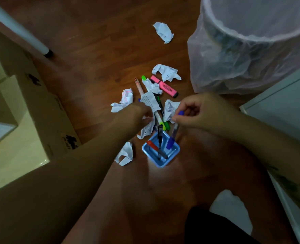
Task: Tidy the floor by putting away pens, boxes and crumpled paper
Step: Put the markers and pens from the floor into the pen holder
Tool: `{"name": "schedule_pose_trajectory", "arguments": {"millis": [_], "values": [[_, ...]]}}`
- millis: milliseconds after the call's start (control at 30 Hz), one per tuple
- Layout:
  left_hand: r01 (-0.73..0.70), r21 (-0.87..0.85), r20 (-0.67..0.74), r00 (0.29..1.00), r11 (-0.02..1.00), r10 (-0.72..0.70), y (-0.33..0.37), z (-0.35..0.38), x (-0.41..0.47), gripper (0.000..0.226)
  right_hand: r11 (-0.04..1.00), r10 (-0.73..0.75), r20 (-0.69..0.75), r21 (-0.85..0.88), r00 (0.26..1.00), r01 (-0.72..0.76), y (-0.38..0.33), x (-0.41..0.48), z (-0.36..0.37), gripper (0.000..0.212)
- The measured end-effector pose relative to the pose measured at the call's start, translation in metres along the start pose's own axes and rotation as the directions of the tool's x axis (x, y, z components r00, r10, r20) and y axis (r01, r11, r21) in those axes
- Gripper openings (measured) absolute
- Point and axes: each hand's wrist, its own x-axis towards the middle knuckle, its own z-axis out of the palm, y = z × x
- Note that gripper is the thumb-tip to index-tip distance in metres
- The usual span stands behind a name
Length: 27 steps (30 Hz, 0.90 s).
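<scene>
right hand (pixel 195 111) fingers (pixel 176 118) pinch blue pen (pixel 174 134) over holder (pixel 160 154); left unclear.

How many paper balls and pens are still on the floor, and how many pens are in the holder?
Crumpled paper on floor: 8
Pens and highlighters loose on floor: about 4, partly covered by paper
Pens in blue holder: 3, counting the one in the right hand
Total: about 15

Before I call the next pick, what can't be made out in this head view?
- Left hand fingers: turned away over the crumpled paper; grasp unclear.
- Trash bin: cut off by the top and right edges.
- Cardboard box print: too dark and small to read.
- Pens under the lined paper: partly covered.
</scene>
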Motion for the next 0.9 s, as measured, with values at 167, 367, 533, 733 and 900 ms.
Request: {"name": "schedule_pose_trajectory", "arguments": {"millis": [167, 367, 533, 733, 900], "values": [[-0.181, 0.172, 0.084, 0.982, 0.968, 0.169, 0.012, 0.02, 0.024, 0.02, 0.997, 0.059, 0.226, -0.066, 0.972, -0.045, 0.02, 0.002, 0.03, 0.018], [-0.32, 0.212, 0.166, 0.943, 0.923, 0.289, 0.005, 0.04, 0.028, 0.027, 0.991, 0.133, 0.027, -0.007, 0.991, -0.133, 0.056, 0.013, 0.04, 0.031], [-0.354, 0.282, 0.211, 0.93, 0.892, 0.302, 0.01, 0.041, 0.028, 0.037, 0.952, 0.252, -0.06, -0.161, 0.966, -0.259, 0.086, 0.03, 0.054, 0.006], [-0.363, 0.38, 0.229, 0.928, 0.851, 0.293, 0.008, 0.041, 0.024, 0.03, 0.933, 0.315, -0.046, -0.166, 0.948, -0.318, 0.088, 0.039, 0.073, 0.021], [-0.4, 0.351, 0.103, 0.915, 0.846, 0.39, 0.006, 0.037, 0.021, 0.042, 0.927, 0.362, -0.08, -0.072, 0.929, -0.367, 0.087, 0.05, 0.083, 0.016]]}}
